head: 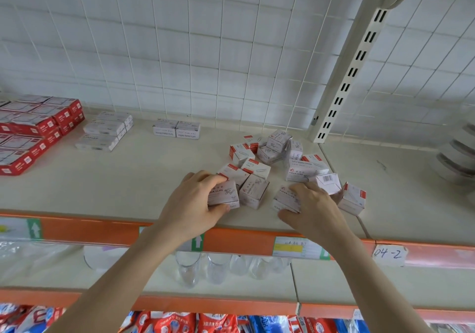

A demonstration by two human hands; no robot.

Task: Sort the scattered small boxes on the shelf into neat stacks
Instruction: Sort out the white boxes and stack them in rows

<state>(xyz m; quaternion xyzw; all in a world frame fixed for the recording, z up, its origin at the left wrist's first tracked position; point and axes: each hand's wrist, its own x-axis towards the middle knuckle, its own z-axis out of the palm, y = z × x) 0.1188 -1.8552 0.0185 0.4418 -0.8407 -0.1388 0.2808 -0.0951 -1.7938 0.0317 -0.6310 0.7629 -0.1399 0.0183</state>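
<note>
Several small white paper-clip boxes with red corners lie scattered in a loose heap on the cream shelf, right of centre. My left hand grips one box at the heap's near left edge, fingers over its top and thumb under its front. My right hand holds another box near the shelf's front, fingers curled over it. A box showing a barcode sits just beyond my right fingers. Two white boxes stand side by side at the back.
Neat stacks of red boxes and white boxes fill the shelf's left end. An orange price rail runs along the front edge. A slotted upright post stands at the right. Clear glasses stand on the shelf below.
</note>
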